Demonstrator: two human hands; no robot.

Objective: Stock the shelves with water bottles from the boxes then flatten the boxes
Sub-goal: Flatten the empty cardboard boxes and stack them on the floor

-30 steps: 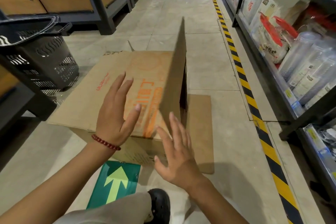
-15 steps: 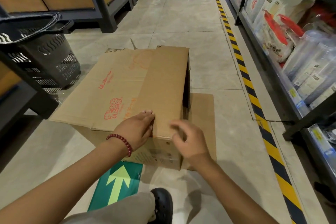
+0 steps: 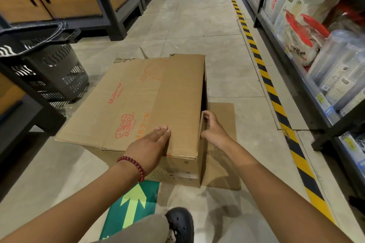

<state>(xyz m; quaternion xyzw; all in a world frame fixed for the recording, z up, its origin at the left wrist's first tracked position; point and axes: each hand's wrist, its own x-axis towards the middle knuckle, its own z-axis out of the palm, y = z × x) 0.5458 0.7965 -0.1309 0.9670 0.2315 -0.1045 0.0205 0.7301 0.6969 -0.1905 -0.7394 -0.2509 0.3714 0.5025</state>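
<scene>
One view only, head cam. Cardboard box (image 3: 150, 104) on the floor mid-aisle, top flaps folded down, right side open and dark inside; contents not visible. Left hand (image 3: 150, 148) flat on the near right part of the box top, fingers straight, pressing, gripping nothing. Right hand (image 3: 214, 128) at the box's near right edge, fingers curled round the flap edge there and reaching into the opening. Hands close together, both on the box. Loose cardboard sheet (image 3: 222, 144) flat on the floor under and right of the box. Black basket (image 3: 49, 69) left of the box, shelf (image 3: 324, 49) of packaged goods right of it, green arrow sticker (image 3: 134, 207) and black shoe (image 3: 180, 223) just in front of it.

Risks, as judgement:
- Pushing down with right fingers inside the opening: pinch between flap and side wall.
- Box on loose sheet on smooth tile: likely to slide away under an off-centre press.
- Unknown whether any bottles remain inside; crushing now could burst one.
- Crouched close, weight forward: sudden collapse could tip balance toward the box.
</scene>
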